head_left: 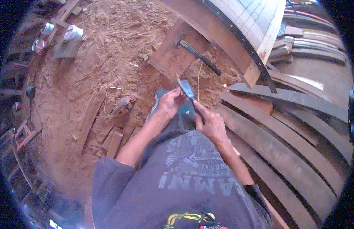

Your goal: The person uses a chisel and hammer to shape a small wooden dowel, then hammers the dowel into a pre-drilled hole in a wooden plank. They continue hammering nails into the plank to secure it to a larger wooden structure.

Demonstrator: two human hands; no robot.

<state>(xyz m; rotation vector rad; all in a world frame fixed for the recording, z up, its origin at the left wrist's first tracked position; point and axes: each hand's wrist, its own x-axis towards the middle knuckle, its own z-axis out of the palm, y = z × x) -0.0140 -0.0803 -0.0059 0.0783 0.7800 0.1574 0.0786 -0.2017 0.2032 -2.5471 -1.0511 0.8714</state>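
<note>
In my right hand [212, 123] is the dark handle of a broad, flat metal blade [187, 88], like a wide chisel or scraper. The blade points up and away, its wide end close to my left fingers. My left hand [171, 103] is closed beside it, fingers bent in a pinch. A small pale pointed piece [178, 77] shows just past the blade's end; it seems to be in my left fingers, but its kind is unclear. Beyond my hands, a hammer [201, 58] with a dark grip lies across a brown board [165, 57].
A large curved wooden structure [243, 23] with a dark bolted edge rises at the far right. Long curved planks [276, 141] are stacked to my right. An orange-red power tool [125, 104] rests in sawdust on the left, near wood offcuts [114, 144]. White buckets [73, 33] stand far left.
</note>
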